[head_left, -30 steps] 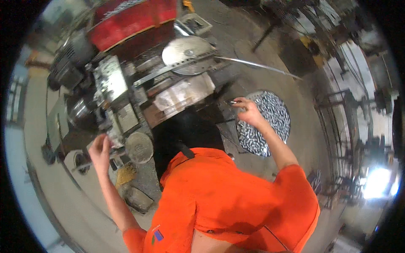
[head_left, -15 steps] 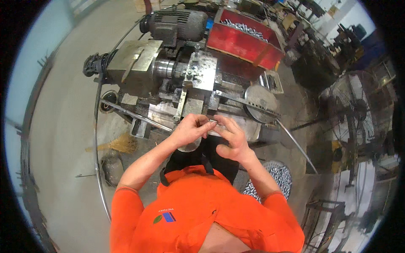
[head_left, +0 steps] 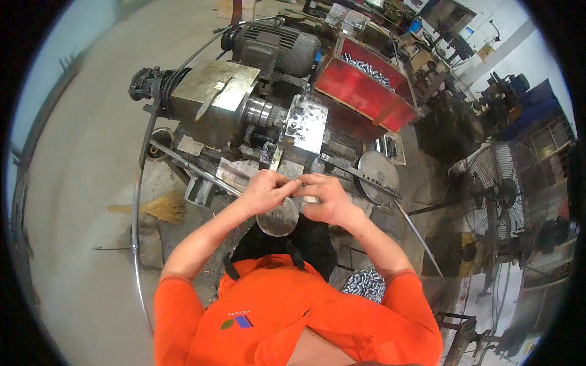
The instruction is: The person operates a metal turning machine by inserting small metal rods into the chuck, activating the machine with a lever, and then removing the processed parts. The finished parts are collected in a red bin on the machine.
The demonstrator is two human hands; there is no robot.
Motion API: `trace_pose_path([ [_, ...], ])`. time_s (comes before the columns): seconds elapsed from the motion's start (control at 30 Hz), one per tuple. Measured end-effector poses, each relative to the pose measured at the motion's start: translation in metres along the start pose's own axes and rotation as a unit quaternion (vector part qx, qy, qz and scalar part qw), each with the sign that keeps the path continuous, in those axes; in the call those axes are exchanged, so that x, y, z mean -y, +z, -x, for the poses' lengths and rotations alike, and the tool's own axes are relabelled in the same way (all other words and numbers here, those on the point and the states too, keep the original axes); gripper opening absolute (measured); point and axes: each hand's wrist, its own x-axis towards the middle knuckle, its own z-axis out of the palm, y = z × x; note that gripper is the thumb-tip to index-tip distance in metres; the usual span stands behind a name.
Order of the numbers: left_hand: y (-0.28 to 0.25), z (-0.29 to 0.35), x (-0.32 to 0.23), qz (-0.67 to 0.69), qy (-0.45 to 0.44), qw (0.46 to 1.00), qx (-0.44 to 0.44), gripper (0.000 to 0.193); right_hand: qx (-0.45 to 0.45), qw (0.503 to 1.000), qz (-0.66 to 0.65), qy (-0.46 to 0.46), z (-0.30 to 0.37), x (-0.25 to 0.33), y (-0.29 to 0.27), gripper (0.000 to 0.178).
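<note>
Both hands meet at fingertip height in front of a small lathe-like machine (head_left: 305,125). My left hand (head_left: 264,192) is closed in a pinch, its thumb and fingertips pressed toward the right hand's fingers. My right hand (head_left: 329,200) is curled, its fingertips touching those of the left. Between them is a small shiny metal piece, almost wholly covered by the fingers now. Just below the hands sits a round grey metal disc (head_left: 278,218). The machine's spindle (head_left: 259,113) lies beyond my left hand.
A red bin (head_left: 366,85) of small metal parts stands behind the machine, beside a motor (head_left: 274,49). More parts fill a container (head_left: 365,285) by my right side. A long bar (head_left: 195,168) juts out left. A broom (head_left: 162,207) lies left; a fan (head_left: 503,192) stands right.
My fingertips have drawn closer together, covering the small metal piece that showed between them before. The view has shifted, so the machine appears lower and further right, and the round disc shows more.
</note>
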Motion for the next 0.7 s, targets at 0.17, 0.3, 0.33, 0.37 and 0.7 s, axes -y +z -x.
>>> trace_pose_path([
  [0.17,-0.074,0.024,-0.010,-0.082,-0.030,0.995,-0.041,0.037,0.028,0.994,0.087,-0.060,-0.059,-0.017,-0.003,0.032],
  [0.3,-0.153,0.090,0.009,-0.095,-0.084,0.958,-0.257,0.022,0.016,0.968,0.249,-0.027,-0.126,-0.068,0.003,0.025],
  [0.33,-0.170,0.109,0.023,-0.113,-0.079,0.944,-0.299,0.022,0.047,0.957,0.283,0.035,-0.136,-0.086,0.008,0.024],
  [0.37,-0.188,0.134,0.041,-0.177,-0.121,0.924,-0.317,0.023,0.079,0.942,0.314,0.092,-0.144,-0.100,0.014,0.023],
  [0.7,-0.145,0.273,0.133,0.061,-0.281,0.861,-0.419,0.030,0.094,0.972,0.154,0.150,-0.168,-0.117,0.027,0.028],
])
